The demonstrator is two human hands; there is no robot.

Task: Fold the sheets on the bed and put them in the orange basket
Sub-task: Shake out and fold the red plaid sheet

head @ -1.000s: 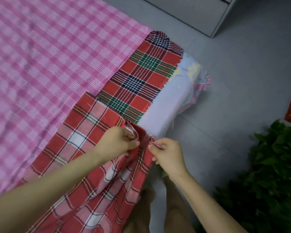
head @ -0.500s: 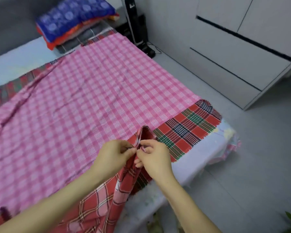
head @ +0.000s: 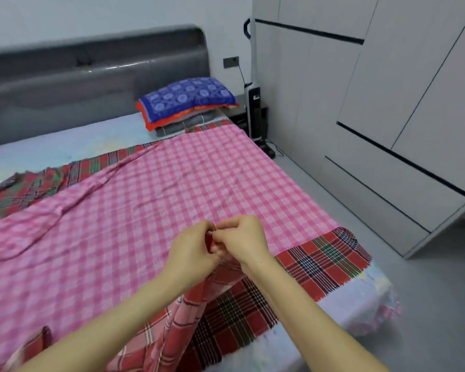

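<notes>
Hands together around red plaid sheet

The room is bright, and the light is even and soft, with no clear direction. Shadows are faint and have soft borders. The glossy headboard carries a thin white streak of glare along its upper fold. The whole picture is a little soft. The top edge of the headboard is smeared, and so is the red sheet pinched by the left hand and the right hand. The wide lens bends the straight lines of the wardrobe near the right edge. The forearms look stretched at the bottom edge.
</notes>
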